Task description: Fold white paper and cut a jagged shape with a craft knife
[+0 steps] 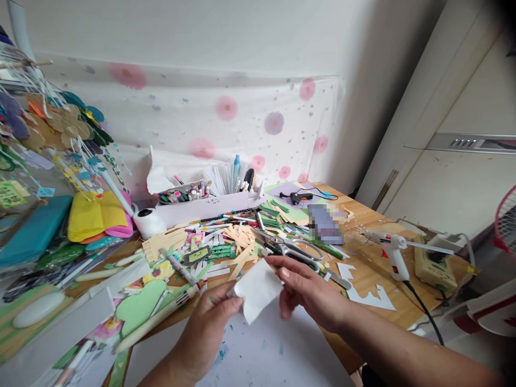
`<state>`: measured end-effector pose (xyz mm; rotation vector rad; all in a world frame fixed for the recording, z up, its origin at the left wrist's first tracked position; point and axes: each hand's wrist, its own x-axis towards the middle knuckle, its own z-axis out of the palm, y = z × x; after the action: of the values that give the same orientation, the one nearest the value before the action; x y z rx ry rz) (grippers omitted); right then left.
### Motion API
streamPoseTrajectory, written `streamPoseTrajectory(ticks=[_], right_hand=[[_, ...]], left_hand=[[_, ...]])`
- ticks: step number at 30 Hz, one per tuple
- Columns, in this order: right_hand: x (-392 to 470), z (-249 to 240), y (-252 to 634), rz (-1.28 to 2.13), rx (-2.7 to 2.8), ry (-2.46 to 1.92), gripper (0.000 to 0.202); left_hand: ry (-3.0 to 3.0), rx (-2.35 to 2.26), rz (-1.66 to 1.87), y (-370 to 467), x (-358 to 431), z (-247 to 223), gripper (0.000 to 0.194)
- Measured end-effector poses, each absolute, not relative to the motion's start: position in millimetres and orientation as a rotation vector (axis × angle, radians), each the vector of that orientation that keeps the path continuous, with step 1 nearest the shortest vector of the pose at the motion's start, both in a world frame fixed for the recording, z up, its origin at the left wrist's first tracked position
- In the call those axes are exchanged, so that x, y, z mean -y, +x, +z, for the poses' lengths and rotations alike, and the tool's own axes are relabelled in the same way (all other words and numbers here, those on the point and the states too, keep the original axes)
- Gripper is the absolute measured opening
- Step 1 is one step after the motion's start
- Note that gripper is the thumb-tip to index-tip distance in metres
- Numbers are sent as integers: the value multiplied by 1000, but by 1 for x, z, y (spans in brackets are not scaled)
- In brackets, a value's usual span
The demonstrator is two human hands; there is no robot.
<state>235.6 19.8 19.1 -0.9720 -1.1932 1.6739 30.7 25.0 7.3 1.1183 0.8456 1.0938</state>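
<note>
A small piece of white paper (pixel 260 293) is held up between both hands, tilted, above a large white sheet (pixel 258 355) marked with green and blue specks. My left hand (pixel 207 322) pinches its left edge between thumb and fingers. On the other side, my right hand (pixel 308 290) has thumb and index finger at the paper's upper right edge, the other fingers curled beneath. Just beyond the paper lie scissors (pixel 288 247) with grey handles, among paper scraps (pixel 242 242) and pens.
Behind, a white box (pixel 201 209) holds markers. At right are a white glue gun (pixel 395 252) with its cord, a power strip (pixel 435 266) and white paper offcuts (pixel 373 298). Green paper shapes (pixel 141 306) lie at left, below hanging paper decorations (pixel 60 123). A dark glue gun (pixel 300 198) lies at the back.
</note>
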Motion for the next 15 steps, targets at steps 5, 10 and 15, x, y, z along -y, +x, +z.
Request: streamPoseTrajectory(ticks=[5,10,15], right_hand=[[-17,26,241,1738,1520,-1021,35],[-9,40,249,1612,1693,-1059,30],[8,61,270,1447,1725,-1048,30]], left_hand=[[791,-773,1225,27,-34,5,10],[743,-814,1308,24,-41,5,10],[722,-860,1354,24,-45,9,14]])
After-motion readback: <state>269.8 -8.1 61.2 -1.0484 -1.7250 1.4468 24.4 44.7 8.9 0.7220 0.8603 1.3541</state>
